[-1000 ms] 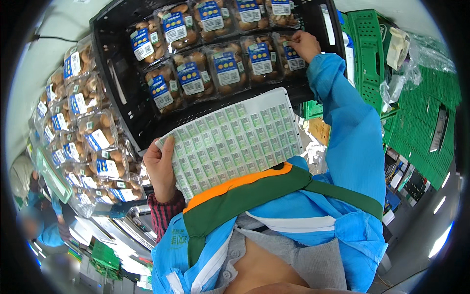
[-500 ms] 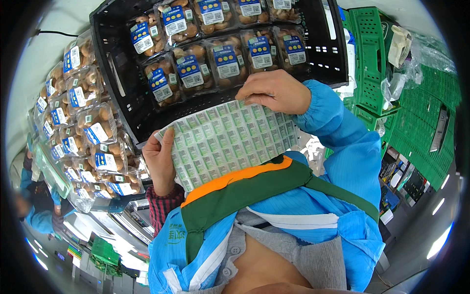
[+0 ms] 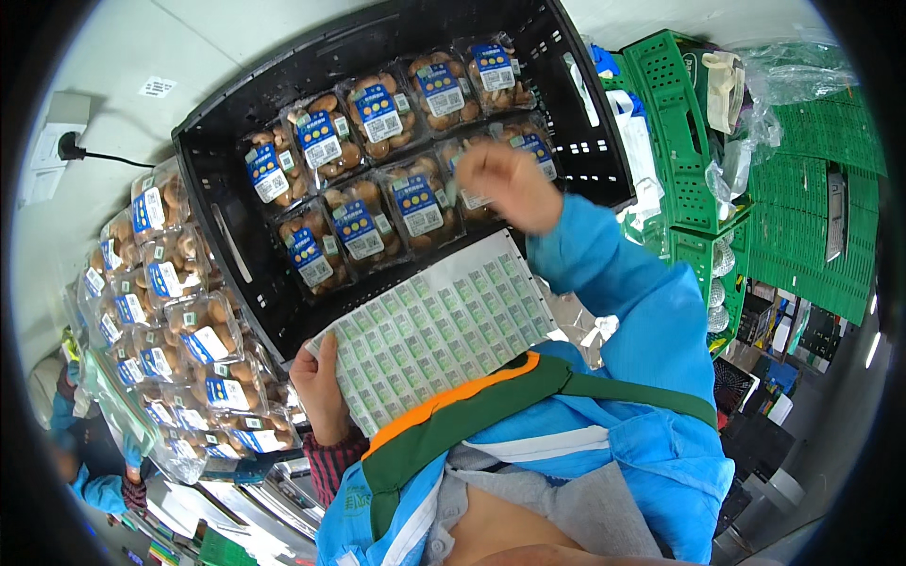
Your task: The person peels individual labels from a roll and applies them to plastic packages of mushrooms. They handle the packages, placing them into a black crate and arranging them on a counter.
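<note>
My left hand (image 3: 321, 385) pinches the left edge of a label sheet (image 3: 439, 330), white with rows of small green-and-black stickers. The sheet's top strip is bare white. My right hand (image 3: 510, 189) is off the sheet, slightly blurred, over a mushroom pack (image 3: 477, 201) it partly hides. Its fingers are curled together; whatever may be between them is too small to make out. More clear-wrapped mushroom packs (image 3: 415, 209) with blue-and-white labels lie in two rows inside a black crate (image 3: 604, 170).
Stacked mushroom packs (image 3: 203, 344) rise left of the crate. Green plastic crates (image 3: 665, 123) and clear plastic film (image 3: 769, 123) are at the right. A black plug with a cable (image 3: 71, 146) is on the wall. At the lower left another person's blue sleeve (image 3: 99, 492) shows.
My right hand has left the sheet's top edge and moved up over the packs in the crate. The left hand still holds the sheet. The whole view has shifted.
</note>
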`<state>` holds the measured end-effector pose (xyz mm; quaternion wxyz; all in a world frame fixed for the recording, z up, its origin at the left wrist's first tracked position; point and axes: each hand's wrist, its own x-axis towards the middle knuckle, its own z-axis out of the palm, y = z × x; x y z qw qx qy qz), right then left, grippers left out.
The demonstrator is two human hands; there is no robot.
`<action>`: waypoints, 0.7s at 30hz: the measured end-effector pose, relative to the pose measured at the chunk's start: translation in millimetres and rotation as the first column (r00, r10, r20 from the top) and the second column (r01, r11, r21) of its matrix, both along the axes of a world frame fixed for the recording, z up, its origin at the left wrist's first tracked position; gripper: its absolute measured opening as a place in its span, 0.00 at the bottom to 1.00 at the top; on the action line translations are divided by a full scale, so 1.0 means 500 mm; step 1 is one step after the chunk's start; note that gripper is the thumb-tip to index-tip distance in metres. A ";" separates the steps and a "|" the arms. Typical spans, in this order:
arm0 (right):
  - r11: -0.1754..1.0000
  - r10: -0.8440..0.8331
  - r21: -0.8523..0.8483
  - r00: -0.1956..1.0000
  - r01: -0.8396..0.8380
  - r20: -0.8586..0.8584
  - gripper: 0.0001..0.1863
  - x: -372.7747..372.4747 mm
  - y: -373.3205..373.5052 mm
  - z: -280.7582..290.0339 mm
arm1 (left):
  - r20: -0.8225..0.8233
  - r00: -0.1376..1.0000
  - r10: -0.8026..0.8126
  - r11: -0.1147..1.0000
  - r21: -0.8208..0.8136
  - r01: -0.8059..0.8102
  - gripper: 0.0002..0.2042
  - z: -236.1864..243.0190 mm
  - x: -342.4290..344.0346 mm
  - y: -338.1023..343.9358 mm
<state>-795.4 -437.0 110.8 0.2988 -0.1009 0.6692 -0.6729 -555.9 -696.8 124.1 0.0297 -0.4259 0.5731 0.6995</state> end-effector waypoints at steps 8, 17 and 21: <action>0.712 -0.557 0.226 0.731 0.665 -0.394 0.07 -0.393 0.063 -0.252 | 0.004 1.000 0.018 1.000 -0.007 -0.018 0.08 -0.001 0.003 -0.005; 0.408 -0.067 0.681 0.764 0.608 -0.642 0.15 -0.483 0.052 -0.339 | 0.043 0.990 0.134 0.991 -0.003 -0.134 0.06 -0.002 0.013 -0.006; 0.467 -0.071 0.596 0.699 0.654 -0.711 0.14 -0.467 0.078 -0.325 | 0.041 0.988 0.147 0.989 0.026 -0.149 0.06 0.010 0.010 0.000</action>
